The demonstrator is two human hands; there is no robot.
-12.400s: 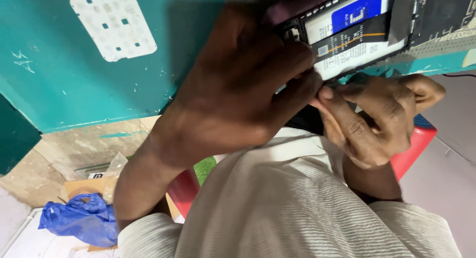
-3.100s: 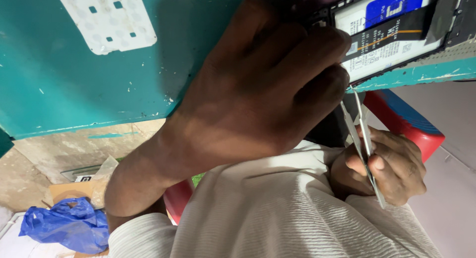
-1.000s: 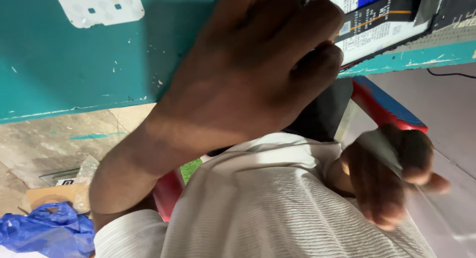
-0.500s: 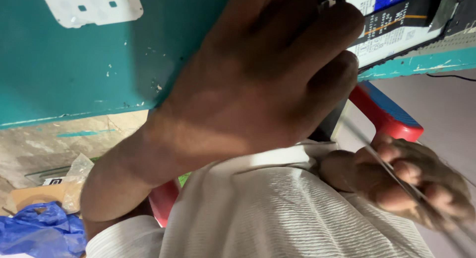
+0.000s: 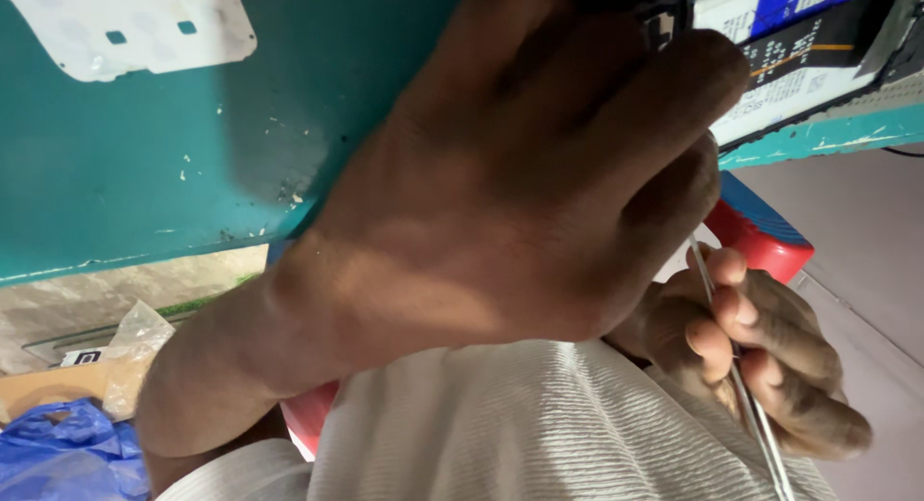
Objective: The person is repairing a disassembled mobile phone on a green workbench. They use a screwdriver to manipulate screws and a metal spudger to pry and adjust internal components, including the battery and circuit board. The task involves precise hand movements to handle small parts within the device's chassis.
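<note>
Under the teal table (image 5: 192,174) edge, right hand (image 5: 760,357) now has fingers pinched tight round thin metal tweezers (image 5: 746,405) again, vs blurry half a sec ago. Left hand (image 5: 520,193) still clamped over the opened device (image 5: 799,49) w/ fingers curled, so probing looks back on imo.

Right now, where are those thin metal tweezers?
In the head view, the tweezers are at the lower right, pinched in the right hand, just below the left hand and beside the red stool.

Thin metal tweezers (image 5: 741,395) slant steeply, tips up, pinched low at right; the dark device (image 5: 799,49) (labels showing) lies flat on teal.
</note>
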